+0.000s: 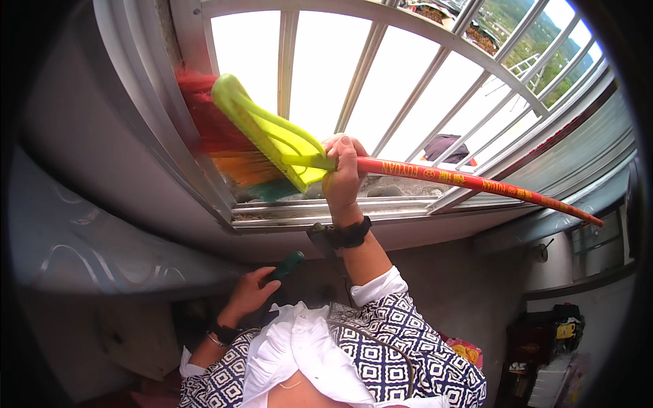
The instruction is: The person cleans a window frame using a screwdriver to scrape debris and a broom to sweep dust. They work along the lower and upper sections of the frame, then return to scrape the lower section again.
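Note:
My right hand is closed around the neck of a broom, where its yellow-green plastic head joins the red handle. The handle, which bears yellow writing, slants down to the right. Red, orange and green bristles, partly blurred, lie against the left side of the metal window frame. Lower down, near my chest, my left hand holds a small dark green object whose kind I cannot tell. Dark bands sit on both wrists.
Metal window bars stand behind the broom, with a bright outside beyond. A sliding track runs along the sill. A dark bundle lies outside the bars. To the left is a grey-blue patterned surface; dark furniture stands at lower right.

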A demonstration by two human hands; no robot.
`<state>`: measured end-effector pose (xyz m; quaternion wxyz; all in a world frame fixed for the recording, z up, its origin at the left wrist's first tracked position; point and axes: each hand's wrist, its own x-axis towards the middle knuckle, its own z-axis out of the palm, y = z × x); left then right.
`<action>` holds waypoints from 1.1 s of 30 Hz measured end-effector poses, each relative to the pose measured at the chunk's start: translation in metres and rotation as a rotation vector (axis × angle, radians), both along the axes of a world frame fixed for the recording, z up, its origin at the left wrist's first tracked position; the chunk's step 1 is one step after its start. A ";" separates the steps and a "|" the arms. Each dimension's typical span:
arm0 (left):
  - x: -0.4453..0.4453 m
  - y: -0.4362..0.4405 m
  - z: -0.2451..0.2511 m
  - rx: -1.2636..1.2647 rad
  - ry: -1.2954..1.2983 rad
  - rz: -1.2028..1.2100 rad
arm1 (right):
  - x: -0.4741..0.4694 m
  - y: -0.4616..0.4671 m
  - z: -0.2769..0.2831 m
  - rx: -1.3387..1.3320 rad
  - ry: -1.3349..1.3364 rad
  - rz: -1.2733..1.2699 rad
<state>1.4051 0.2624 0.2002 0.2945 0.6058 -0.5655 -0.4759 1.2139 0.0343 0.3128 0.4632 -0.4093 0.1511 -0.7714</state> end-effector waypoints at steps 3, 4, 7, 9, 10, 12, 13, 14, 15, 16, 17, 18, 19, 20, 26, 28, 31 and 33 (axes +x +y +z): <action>-0.002 -0.002 0.011 0.004 0.045 0.017 | -0.033 -0.008 0.039 -0.099 -0.106 -0.016; -0.003 -0.001 0.013 0.013 0.054 0.026 | -0.049 -0.007 0.044 -0.091 -0.164 -0.058; -0.002 0.004 0.013 0.048 0.039 0.046 | -0.101 -0.010 0.049 -0.125 0.018 -0.278; 0.000 0.009 0.009 0.064 0.046 0.070 | -0.132 -0.015 0.045 -0.094 0.146 -0.321; 0.000 0.011 0.006 0.066 0.067 0.090 | -0.141 -0.020 0.041 -0.056 0.227 -0.425; 0.003 0.016 -0.001 0.093 0.046 0.107 | -0.140 -0.023 0.025 0.022 0.395 -0.556; 0.004 0.018 -0.005 0.090 0.057 0.115 | -0.134 -0.025 0.017 -0.024 0.512 -0.525; 0.005 0.019 -0.009 0.092 0.054 0.119 | -0.117 -0.020 0.003 -0.108 0.507 -0.485; 0.007 0.020 -0.013 0.088 0.055 0.119 | -0.095 -0.012 -0.012 -0.071 0.500 -0.396; 0.008 0.020 -0.016 0.095 0.086 0.130 | -0.069 -0.007 -0.023 -0.075 0.515 -0.324; 0.010 0.022 -0.018 0.106 0.118 0.130 | -0.044 -0.001 -0.030 -0.033 0.399 -0.246; 0.009 0.017 -0.021 0.101 0.140 0.127 | -0.032 0.001 -0.028 0.032 0.382 -0.243; 0.012 0.016 -0.021 0.131 0.073 0.077 | -0.025 0.002 -0.020 0.041 0.396 -0.217; 0.010 0.012 -0.023 0.069 0.180 0.121 | -0.018 0.004 -0.007 -0.023 0.347 -0.242; 0.013 -0.015 0.000 0.007 0.105 -0.087 | -0.060 0.022 0.137 -0.539 0.117 -0.337; 0.013 -0.024 0.012 -0.115 0.134 -0.191 | -0.091 0.027 0.198 -0.794 0.161 -0.414; 0.010 -0.030 0.025 -0.123 0.105 -0.272 | -0.136 0.025 0.304 -0.966 0.267 -0.708; 0.010 -0.029 0.031 -0.130 0.034 -0.318 | -0.144 0.007 0.372 -0.985 0.319 -1.033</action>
